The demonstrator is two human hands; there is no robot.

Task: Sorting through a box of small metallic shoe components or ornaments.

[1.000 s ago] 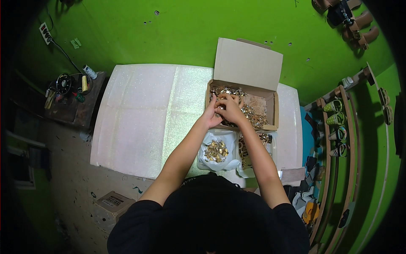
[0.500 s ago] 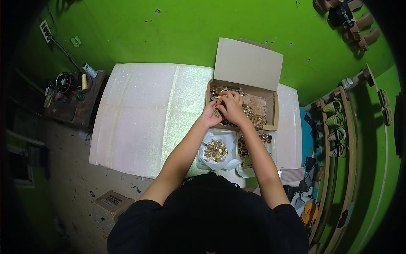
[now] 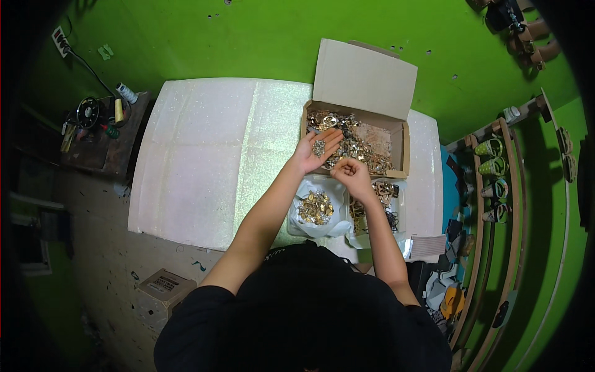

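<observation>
My left hand is palm up over the left part of an open cardboard box, fingers stretched out. A small heap of tiny silvery metal pieces is held on its palm. My right hand hovers by the box's front edge, fingers curled and pinched; what they hold, if anything, is too small to make out. Loose gold and silver metal fittings cover much of the box floor. In front stands a white plastic-lined tray of gold pieces, with another tray of mixed fittings beside it, partly behind my right forearm.
The box lid leans back near the green wall. A shiny whitish sheet covers the table. At the right stands a wooden rack with sandals; at the left, a small dark table bears thread spools.
My hands were together over the box; now they are apart. The left palm has opened upward, showing the tiny pieces, and the right hand has moved toward me and a little right.
</observation>
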